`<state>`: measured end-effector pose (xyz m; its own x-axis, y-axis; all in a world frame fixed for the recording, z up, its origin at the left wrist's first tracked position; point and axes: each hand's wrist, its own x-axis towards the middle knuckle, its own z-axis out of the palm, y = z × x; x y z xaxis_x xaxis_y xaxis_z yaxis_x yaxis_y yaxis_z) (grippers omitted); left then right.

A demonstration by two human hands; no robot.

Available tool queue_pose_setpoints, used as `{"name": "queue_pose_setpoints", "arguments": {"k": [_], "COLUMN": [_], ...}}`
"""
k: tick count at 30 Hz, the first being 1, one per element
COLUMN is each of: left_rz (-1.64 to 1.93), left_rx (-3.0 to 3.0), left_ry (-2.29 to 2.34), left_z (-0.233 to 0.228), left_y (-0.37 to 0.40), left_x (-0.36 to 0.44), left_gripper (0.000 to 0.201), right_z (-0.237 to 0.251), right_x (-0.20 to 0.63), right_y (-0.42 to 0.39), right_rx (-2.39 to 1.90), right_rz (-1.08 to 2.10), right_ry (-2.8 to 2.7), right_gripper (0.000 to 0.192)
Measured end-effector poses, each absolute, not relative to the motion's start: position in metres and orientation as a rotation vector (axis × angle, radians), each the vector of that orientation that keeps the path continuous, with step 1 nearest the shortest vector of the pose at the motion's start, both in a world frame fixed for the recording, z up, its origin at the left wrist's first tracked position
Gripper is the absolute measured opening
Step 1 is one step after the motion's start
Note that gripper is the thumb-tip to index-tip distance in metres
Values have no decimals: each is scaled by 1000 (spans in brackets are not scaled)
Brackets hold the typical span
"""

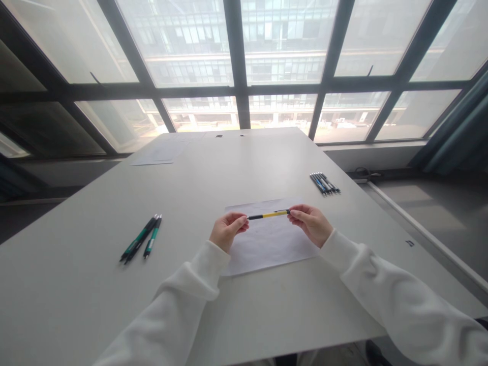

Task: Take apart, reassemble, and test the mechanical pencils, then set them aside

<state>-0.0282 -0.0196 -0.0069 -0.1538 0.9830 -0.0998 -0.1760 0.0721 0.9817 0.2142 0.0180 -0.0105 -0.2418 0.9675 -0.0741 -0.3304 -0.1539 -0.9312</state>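
A yellow and black pen [269,215] is held level between both hands, a little above a white sheet of paper [267,244] lying on the grey table [244,168]. My left hand [226,231] pinches the pen's black tip end. My right hand [310,223] pinches the other end, where the clip is. Both arms wear white sleeves.
Three green and black pens [143,239] lie together at the left of the table. A bunch of several blue and black pens [325,183] lies at the right, near the table edge. More paper [160,152] lies at the far left corner by the windows.
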Motion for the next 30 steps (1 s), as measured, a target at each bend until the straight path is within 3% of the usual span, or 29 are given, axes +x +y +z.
{"name": "queue_pose_setpoints", "arguments": {"k": [30], "left_rz": [1346], "left_rx": [973], "left_ry": [1226], "left_z": [-13], "left_y": [-17], "left_x": [-32], "left_gripper": [27], "right_z": [-10], "right_x": [213], "right_y": [18], "right_rx": [-931], "right_rz": [1602], "right_ry": [-1030], "right_gripper": [25]}}
